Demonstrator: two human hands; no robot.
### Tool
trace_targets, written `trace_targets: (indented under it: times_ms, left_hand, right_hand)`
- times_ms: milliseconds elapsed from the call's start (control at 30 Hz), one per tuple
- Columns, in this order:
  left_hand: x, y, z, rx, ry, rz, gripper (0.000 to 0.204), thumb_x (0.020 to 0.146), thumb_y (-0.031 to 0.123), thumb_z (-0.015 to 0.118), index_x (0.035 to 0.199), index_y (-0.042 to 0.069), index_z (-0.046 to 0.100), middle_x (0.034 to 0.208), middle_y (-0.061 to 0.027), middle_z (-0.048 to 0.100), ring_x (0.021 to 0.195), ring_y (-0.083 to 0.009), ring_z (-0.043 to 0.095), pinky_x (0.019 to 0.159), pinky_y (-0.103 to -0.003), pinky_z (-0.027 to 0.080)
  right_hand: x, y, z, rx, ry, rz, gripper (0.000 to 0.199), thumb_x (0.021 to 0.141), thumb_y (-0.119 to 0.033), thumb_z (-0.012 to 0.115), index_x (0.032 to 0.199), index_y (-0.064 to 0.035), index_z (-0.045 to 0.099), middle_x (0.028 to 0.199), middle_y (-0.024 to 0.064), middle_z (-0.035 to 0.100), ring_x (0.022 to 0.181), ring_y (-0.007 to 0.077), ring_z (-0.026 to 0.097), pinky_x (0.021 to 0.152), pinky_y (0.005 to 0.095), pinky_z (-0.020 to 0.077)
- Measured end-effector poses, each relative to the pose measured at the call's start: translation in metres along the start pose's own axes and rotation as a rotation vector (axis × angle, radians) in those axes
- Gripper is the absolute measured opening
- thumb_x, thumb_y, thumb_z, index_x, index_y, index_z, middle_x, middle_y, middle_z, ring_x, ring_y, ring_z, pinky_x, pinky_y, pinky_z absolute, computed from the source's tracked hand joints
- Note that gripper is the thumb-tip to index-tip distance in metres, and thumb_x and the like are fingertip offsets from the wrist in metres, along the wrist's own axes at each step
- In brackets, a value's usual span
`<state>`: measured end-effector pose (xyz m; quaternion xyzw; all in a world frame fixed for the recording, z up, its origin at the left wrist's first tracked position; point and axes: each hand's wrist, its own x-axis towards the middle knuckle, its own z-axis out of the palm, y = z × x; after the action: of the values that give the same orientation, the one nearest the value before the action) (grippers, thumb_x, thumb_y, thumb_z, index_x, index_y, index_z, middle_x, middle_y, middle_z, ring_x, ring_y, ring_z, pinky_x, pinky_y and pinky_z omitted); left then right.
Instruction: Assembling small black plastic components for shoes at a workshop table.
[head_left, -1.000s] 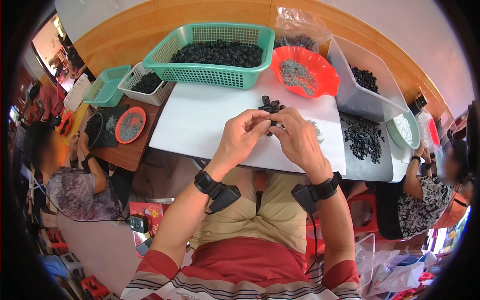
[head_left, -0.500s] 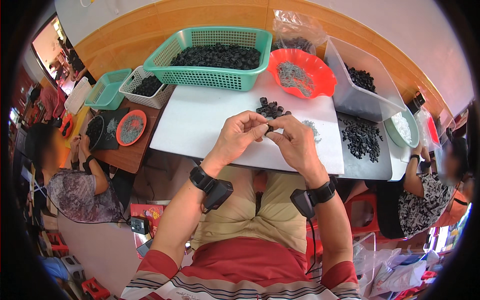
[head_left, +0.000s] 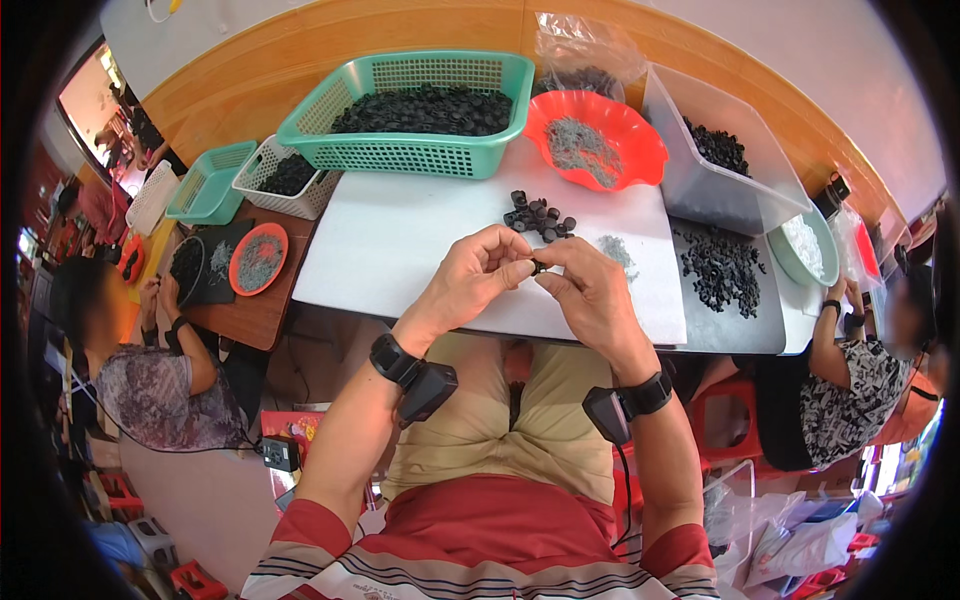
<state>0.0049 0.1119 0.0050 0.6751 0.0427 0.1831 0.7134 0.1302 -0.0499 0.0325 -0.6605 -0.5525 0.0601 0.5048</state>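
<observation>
A small black ring-like part (head_left: 538,266) is pinched between the fingertips of both hands, above the near side of the white work mat (head_left: 400,240). My left hand (head_left: 482,268) is closed on it with thumb and forefinger. My right hand (head_left: 588,290) grips the same part from the other side; the fingers partly cover it. Just beyond the hands lies a loose pile of black cylindrical parts (head_left: 538,216). To the right of my right hand is a small heap of grey pins or screws (head_left: 617,254), too small to tell which.
At the back stand a green basket (head_left: 490,150) of black parts, a red scalloped bowl (head_left: 645,165) of small grey pieces and a clear bin (head_left: 690,190). More black parts (head_left: 720,272) lie on a dark board at right. A person (head_left: 150,390) works at left, another (head_left: 850,390) at right.
Both hands stay together at the black part, with only slight finger movement. The whole view has shifted slightly, so the baskets and bowl appear a little further left.
</observation>
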Motion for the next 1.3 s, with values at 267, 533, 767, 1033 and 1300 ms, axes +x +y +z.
trace_targets:
  times_ms: [267,533,767,1033,1300]
  left_hand:
    - [-0.001,0.003,0.001,0.012,-0.011,-0.015,0.026,0.098,0.021,0.069,0.115,0.001,0.064,0.101,-0.0017,0.064,0.087,-0.0086,0.061,0.079,-0.026,0.053]
    - [-0.013,0.016,0.019,0.630,0.138,0.085,0.022,0.093,0.015,0.071,0.112,0.004,0.071,0.105,-0.0059,0.069,0.085,-0.0135,0.063,0.077,-0.028,0.051]
    - [-0.020,0.008,0.016,1.015,0.168,0.319,0.016,0.087,0.010,0.074,0.101,0.004,0.071,0.099,-0.0098,0.071,0.089,-0.0262,0.065,0.076,-0.035,0.053]
    - [-0.030,0.013,0.012,1.108,0.224,0.259,0.016,0.085,0.011,0.075,0.098,0.004,0.072,0.095,-0.0099,0.073,0.092,-0.0289,0.065,0.080,-0.039,0.053]
    - [-0.034,0.015,0.014,1.159,0.221,0.353,0.019,0.084,0.009,0.075,0.102,0.003,0.073,0.101,-0.0108,0.072,0.094,-0.0307,0.065,0.083,-0.039,0.053]
  right_hand:
    - [-0.009,0.002,-0.005,0.087,0.013,0.049,0.024,0.086,0.002,0.071,0.110,-0.0002,0.070,0.101,0.0120,0.069,0.069,0.0202,0.058,0.064,0.0312,0.0487]
    - [-0.025,0.003,-0.011,0.001,0.063,0.086,0.023,0.085,0.000,0.073,0.108,0.0000,0.070,0.103,0.0117,0.070,0.065,0.0167,0.058,0.060,0.0287,0.0480]
    - [-0.036,0.005,-0.012,-0.015,0.056,0.124,0.023,0.084,-0.002,0.076,0.106,-0.0003,0.071,0.104,0.0115,0.070,0.056,0.0130,0.055,0.055,0.0278,0.0466]
    - [-0.041,0.002,-0.015,-0.013,0.056,0.100,0.022,0.084,-0.002,0.076,0.105,-0.0002,0.072,0.105,0.0117,0.071,0.057,0.0147,0.057,0.056,0.0281,0.0483]
    - [-0.044,-0.003,-0.013,0.005,0.037,0.107,0.021,0.085,-0.005,0.075,0.105,0.0004,0.072,0.103,0.0111,0.071,0.065,0.0189,0.062,0.061,0.0305,0.0509]
